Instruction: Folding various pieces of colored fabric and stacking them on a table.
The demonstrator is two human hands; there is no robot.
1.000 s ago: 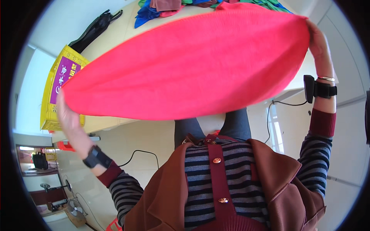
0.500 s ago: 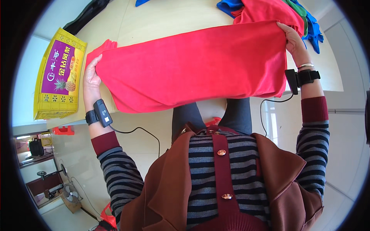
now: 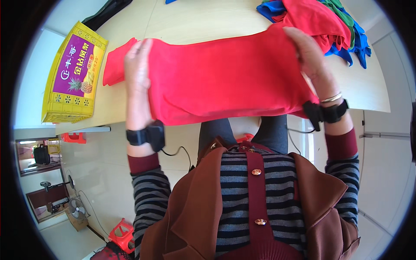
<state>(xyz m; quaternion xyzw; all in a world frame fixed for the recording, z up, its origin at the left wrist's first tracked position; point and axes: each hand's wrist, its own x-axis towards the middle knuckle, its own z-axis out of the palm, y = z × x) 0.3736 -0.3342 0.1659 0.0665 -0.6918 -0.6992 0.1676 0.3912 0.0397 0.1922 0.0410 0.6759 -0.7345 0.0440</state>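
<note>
A red cloth (image 3: 225,78) lies spread across the near edge of a pale wooden table (image 3: 195,19). My left hand (image 3: 138,73) presses flat on the cloth's left part, fingers together and pointing away from me. At the cloth's right end my right hand (image 3: 308,56) rests flat on the fabric in the same way. A small flap of the cloth (image 3: 116,65) sticks out to the left of my left hand. Both wrists carry black bands.
A yellow box with a purple panel (image 3: 74,73) lies at the table's left end. A heap of red, blue and green cloths (image 3: 333,26) sits at the far right. A black object (image 3: 106,9) lies at the far left. Red stools (image 3: 123,234) stand on the floor.
The red cloth was held up in the air and spread wide; it has come down onto the table. Both hands now press on it instead of gripping its ends.
</note>
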